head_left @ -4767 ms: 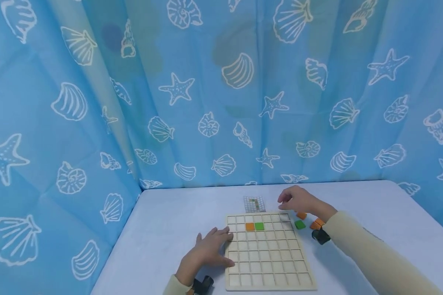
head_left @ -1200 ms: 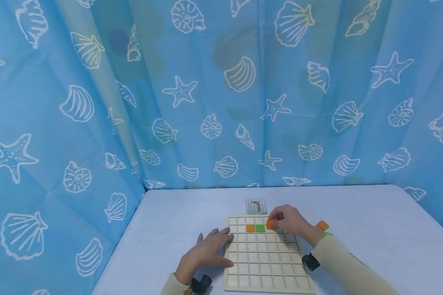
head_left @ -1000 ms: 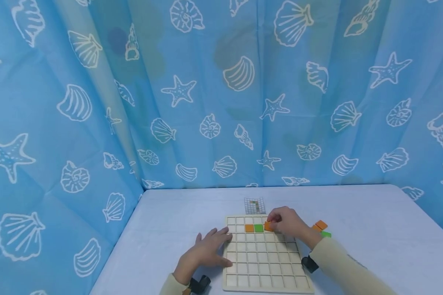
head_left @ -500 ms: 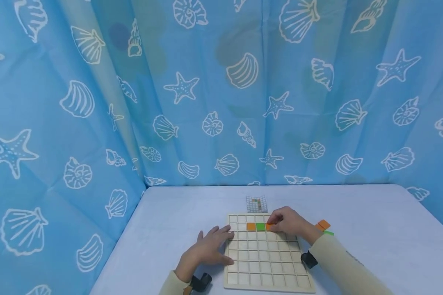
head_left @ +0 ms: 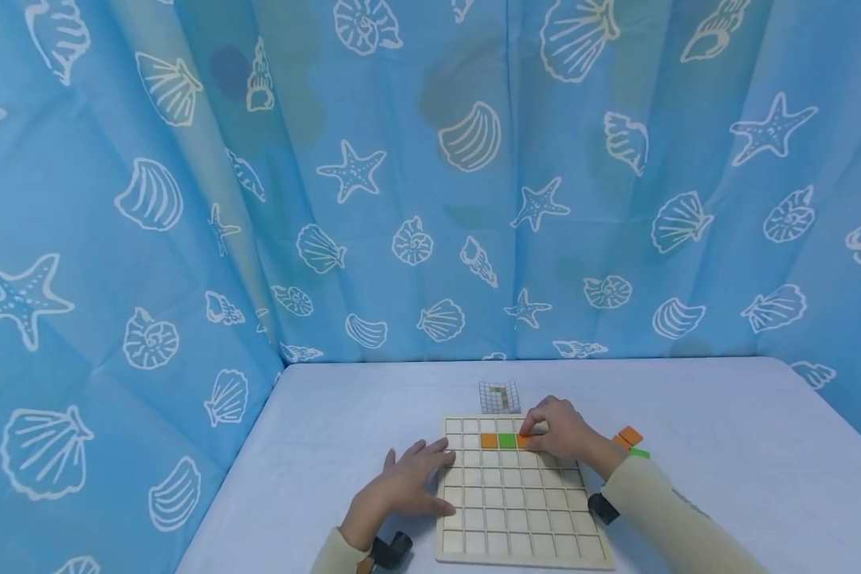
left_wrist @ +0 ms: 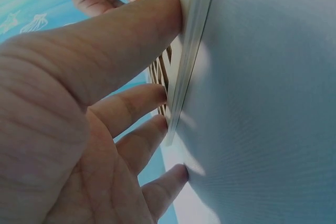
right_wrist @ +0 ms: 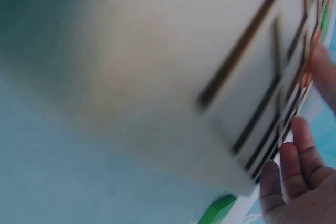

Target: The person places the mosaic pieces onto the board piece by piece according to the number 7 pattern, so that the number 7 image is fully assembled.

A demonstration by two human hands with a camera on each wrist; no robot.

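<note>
Orange square tile (head_left: 523, 441) moved down since 1.2 s ago: was tilted above the board, now in the second row from the far edge.
Right hand (head_left: 561, 429) pinches it, thumb and index tips; it's just right of the flat green square tile (head_left: 507, 441), with another orange tile (head_left: 489, 441) left of that. Left hand (head_left: 405, 484) spread, thumb and fingers on left edge of the pale wooden grid board (head_left: 513, 500). Loose orange and green tiles (head_left: 630, 435) off the board's far right; small grid-patterned card (head_left: 498, 397) beyond far edge.
</note>
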